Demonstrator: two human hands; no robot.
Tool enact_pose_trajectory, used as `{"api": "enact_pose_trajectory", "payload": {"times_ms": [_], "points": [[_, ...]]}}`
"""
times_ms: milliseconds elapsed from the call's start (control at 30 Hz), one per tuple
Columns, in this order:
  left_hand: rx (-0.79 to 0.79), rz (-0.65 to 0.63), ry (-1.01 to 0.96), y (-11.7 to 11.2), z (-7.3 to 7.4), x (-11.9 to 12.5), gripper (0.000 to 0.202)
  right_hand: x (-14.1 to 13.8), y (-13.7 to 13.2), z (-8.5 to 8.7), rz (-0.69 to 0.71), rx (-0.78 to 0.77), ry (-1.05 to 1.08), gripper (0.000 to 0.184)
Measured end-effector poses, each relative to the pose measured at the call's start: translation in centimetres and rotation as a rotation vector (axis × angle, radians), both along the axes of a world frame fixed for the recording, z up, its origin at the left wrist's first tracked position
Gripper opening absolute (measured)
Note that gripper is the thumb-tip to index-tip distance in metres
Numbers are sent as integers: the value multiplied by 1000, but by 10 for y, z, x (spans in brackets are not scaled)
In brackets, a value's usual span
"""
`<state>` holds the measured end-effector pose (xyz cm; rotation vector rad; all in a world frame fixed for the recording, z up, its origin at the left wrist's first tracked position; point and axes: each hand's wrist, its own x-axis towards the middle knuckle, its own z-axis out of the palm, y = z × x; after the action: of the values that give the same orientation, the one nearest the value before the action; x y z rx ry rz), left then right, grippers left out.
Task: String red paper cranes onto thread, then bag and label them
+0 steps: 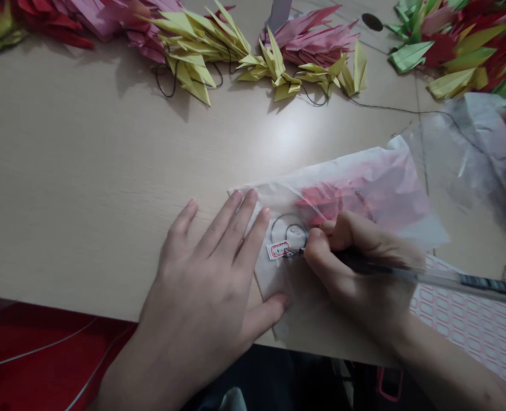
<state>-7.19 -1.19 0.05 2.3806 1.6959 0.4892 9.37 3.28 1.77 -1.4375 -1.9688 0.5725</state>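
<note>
My left hand (212,274) lies with fingers spread on the left part of a translucent plastic bag (390,165). Pinched in my right hand (356,268) is a pen (441,278), its tip touching a small white label with a red border (279,250) on the bag. Some handwriting shows on the label, too small to read. Through the plastic I see pink-red folded paper (321,201) and a dark looped cord (285,222). Under my right forearm, partly covered, is a sheet of red-bordered labels (476,319).
Strung yellow folded-paper pieces (193,43) and pink ones (315,37) run along the table's far side. More red, green and yellow pieces (467,51) lie at the far right, above crumpled clear plastic bags (488,142). A black cord (390,107) trails across the table (64,171).
</note>
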Motion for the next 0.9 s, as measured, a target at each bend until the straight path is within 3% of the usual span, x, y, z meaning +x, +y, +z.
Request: {"api": "enact_pose_trajectory", "payload": {"times_ms": [200,367,900], "points": [[2,2,9,-1,1,0,68,0,1,-1,15,-1,24,35],[-3,9,11,0,2,1,57,2,0,0,-50,7,128,37],[-18,5,-24,2,3,1,50,3,0,-1,22,-25,54,33]]}}
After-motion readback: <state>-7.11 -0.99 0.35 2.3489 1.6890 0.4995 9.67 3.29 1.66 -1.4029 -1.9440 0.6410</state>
